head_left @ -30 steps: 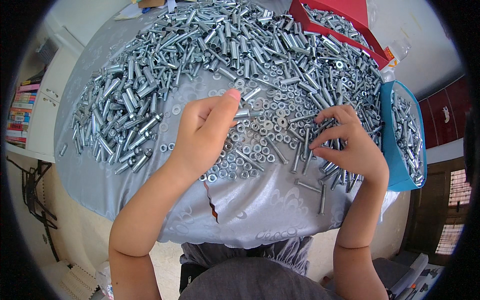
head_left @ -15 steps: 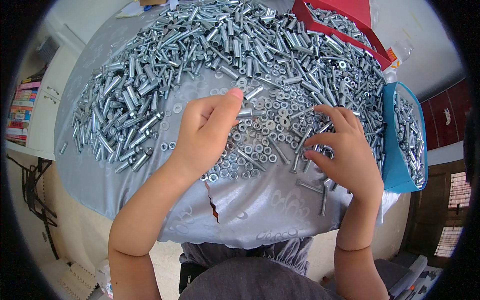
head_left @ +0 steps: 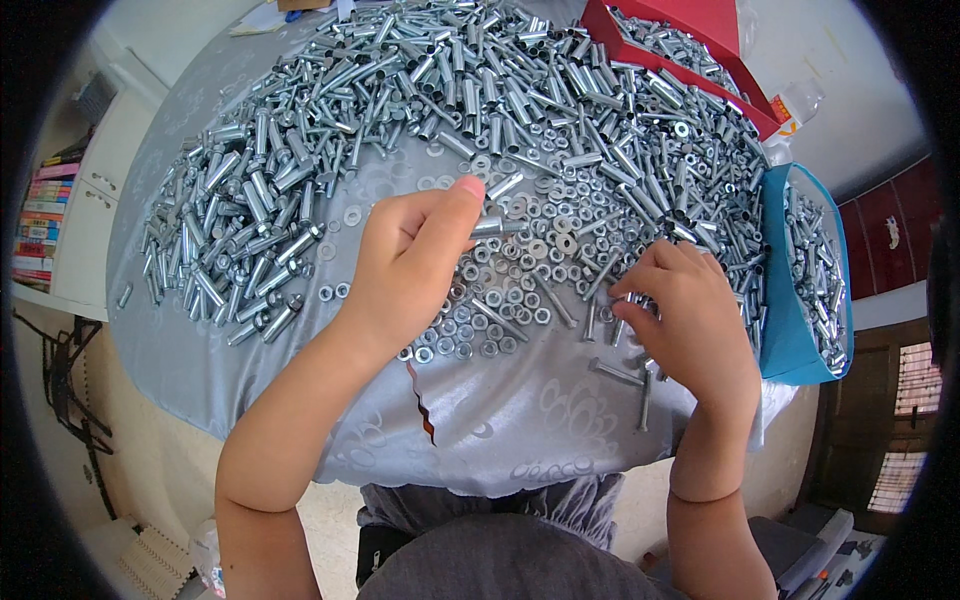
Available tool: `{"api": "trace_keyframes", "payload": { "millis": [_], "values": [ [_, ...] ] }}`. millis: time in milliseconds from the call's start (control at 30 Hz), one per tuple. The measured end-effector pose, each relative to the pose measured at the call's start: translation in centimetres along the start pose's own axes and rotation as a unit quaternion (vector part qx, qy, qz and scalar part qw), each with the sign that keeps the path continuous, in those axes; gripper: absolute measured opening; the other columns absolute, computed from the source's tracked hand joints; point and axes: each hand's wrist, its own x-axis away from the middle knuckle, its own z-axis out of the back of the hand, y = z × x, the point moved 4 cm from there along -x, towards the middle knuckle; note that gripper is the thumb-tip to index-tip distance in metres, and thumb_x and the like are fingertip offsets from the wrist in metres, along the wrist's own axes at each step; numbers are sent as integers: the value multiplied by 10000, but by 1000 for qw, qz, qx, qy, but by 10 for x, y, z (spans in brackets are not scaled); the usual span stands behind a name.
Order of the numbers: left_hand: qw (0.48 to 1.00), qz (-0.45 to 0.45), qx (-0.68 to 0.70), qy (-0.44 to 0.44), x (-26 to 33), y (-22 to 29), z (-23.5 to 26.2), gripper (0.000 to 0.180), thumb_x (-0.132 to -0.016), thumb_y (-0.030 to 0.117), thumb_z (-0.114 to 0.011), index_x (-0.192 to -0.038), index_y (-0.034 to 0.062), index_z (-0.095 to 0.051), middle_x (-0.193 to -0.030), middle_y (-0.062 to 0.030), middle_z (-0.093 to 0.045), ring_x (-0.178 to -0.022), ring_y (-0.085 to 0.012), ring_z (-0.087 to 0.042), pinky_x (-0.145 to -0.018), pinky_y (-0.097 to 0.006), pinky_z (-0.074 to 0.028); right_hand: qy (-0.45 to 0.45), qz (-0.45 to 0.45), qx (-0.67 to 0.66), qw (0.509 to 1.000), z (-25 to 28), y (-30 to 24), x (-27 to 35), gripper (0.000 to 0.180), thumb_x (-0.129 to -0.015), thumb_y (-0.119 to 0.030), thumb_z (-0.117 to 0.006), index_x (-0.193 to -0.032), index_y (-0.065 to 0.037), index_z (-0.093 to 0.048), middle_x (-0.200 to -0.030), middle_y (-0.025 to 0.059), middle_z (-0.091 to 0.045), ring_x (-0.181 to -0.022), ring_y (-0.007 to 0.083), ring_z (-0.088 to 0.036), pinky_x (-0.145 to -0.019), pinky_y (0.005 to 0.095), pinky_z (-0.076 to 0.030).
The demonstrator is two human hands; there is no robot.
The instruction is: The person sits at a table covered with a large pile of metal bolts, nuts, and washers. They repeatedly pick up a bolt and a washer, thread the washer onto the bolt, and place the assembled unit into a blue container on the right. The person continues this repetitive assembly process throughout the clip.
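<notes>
The left hand pinches a short silver sleeve between thumb and fingers, holding it level just above the scattered nuts. The sleeve is a plain bright metal tube, its free end pointing toward the person's right. The right hand rests, fingers curled, on a cluster of bolts near the table's right edge; its fingertips are closed on small hardware, but which piece cannot be told.

Nuts and washers lie flat in a loose patch between the two hands. Beyond them a deep heap of sleeves spreads across the far half of the table. A few long bolts lie apart near the front right corner.

A red box at the far right holds more silver parts. A blue bin hangs just beside the right edge, also filled with them. A clear bottle with an orange label stands between box and bin.

The grey cloth, patterned and glossy, covers the table and shows a tear at its front edge. At far left, a white cabinet bears a stack of books. Pale floor lies below; a dark wooden door stands at right.
</notes>
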Motion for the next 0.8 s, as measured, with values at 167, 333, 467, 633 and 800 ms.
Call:
{"api": "trace_keyframes", "payload": {
  "millis": [167, 333, 467, 633, 800],
  "values": [
    [1000, -1, 3, 0, 0, 1, -1, 446, -899, 325, -492, -533, 77, -435, -535, 71, -344, -532, -30, -329, -580, -237, -385, -30, -5, -74, 997, -3, 13, -4, 138, -653, -61, -672, -789, -67, -652, -751, 88, -564, -742, 262, -551, -692, 355, -423],
    [1000, -9, 4, 10, 0, 3, 0, 443, -899, 320, -496, -535, 72, -444, -536, 70, -354, -531, -29, -324, -567, -232, -371, -45, 2, -59, 997, -3, 11, 0, 187, -645, -57, -638, -830, -88, -640, -741, 81, -576, -695, 245, -563, -661, 361, -421],
    [1000, -12, -5, 10, 1, 2, 1, 444, -901, 315, -494, -538, 65, -450, -527, 74, -353, -516, -25, -307, -492, -224, -287, -75, -18, -75, 994, 1, 8, 0, 184, -645, -68, -630, -827, -95, -633, -744, 82, -586, -722, 260, -571, -693, 375, -407],
    [1000, -14, 0, 4, 1, -1, 0, 439, -902, 299, -495, -536, 62, -449, -513, 77, -347, -499, -18, -286, -450, -236, -208, -64, -4, -79, 995, 2, 11, 0, 186, -640, -104, -680, -820, -81, -635, -758, 84, -592, -720, 273, -572, -678, 372, -415],
    [1000, -23, -1, 16, 2, 1, -1, 436, -902, 275, -497, -525, 67, -423, -511, 77, -343, -498, -17, -276, -444, -238, -204, -64, -18, -88, 994, -3, 16, 0, 172, -645, -102, -683, -805, -60, -634, -769, 104, -590, -726, 301, -567, -670, 383, -433]
  ]
}}
